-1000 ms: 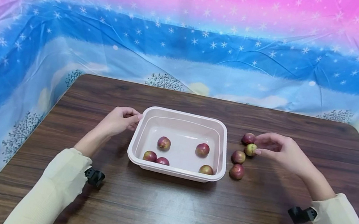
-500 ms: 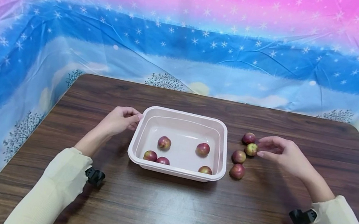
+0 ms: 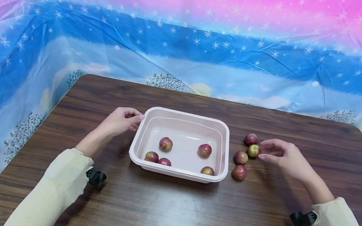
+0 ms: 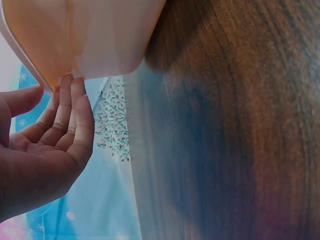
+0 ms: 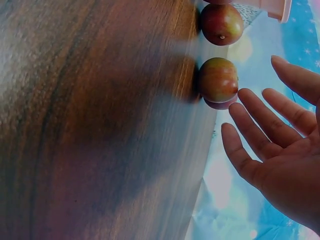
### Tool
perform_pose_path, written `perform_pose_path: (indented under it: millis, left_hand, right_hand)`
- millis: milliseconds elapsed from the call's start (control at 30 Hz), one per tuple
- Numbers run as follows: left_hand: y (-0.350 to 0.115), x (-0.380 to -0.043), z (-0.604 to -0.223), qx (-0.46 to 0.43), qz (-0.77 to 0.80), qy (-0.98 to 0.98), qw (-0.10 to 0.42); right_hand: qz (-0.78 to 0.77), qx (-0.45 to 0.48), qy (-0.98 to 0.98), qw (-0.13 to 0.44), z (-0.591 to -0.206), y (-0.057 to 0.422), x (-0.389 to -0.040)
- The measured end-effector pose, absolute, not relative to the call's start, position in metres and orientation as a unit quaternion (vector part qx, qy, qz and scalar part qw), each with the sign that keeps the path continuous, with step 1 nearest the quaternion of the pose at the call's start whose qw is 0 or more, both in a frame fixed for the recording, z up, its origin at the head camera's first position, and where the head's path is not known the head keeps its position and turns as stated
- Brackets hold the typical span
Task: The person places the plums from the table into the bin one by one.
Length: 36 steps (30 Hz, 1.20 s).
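My left hand (image 3: 119, 122) holds the left rim of a pale pink plastic container (image 3: 176, 172), thumb on the rim and fingers against the outer wall. In the left wrist view, the thumb (image 4: 25, 100) meets the rim from one side. Inside the container lie several plums, one red plum (image 3: 204, 150) toward the right. Beside its right wall stand more plums in a rough column. My right hand (image 3: 285, 156) is at a yellow-green plum (image 3: 253, 150), fingertips right by its side. Its fingers look spread and relaxed in the right wrist view, not wrapped round that plum (image 5: 218, 80).
The dark wooden table (image 3: 164, 210) carries everything. A dark red plum (image 3: 251, 139) lies behind the yellow-green one, with a reddish-yellow plum (image 3: 240, 158) and a red plum (image 3: 239, 172) nearer. A snowflake-patterned cloth (image 3: 192, 43) hangs behind.
Since a second ago my right hand has drawn back slightly from the yellow-green plum, its fingers lower and a little to the right. The left hand and the container have stayed put.
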<state>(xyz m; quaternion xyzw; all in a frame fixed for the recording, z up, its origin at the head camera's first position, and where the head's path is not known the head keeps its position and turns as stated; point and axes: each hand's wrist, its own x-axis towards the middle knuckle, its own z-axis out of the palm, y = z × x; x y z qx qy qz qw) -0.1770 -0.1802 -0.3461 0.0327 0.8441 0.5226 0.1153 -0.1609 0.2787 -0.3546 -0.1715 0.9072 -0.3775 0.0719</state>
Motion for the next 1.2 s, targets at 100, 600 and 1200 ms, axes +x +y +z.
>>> perform_pose_path:
  millis: [100,600,1200]
  left_hand:
    - [-0.180,-0.177,-0.346,0.031,0.525,0.843,0.114]
    - [-0.181,-0.178,-0.347,0.032,0.522,0.845,0.114]
    - [-0.181,-0.175,-0.346,0.039,0.529,0.841,0.110]
  right_hand:
    - [-0.372,-0.170,0.910,0.068,-0.355,0.279,-0.162]
    - [-0.358,-0.168,0.917,0.054,-0.360,0.274,-0.172]
    - [-0.338,-0.161,0.925,0.064,-0.366,0.265,-0.177]
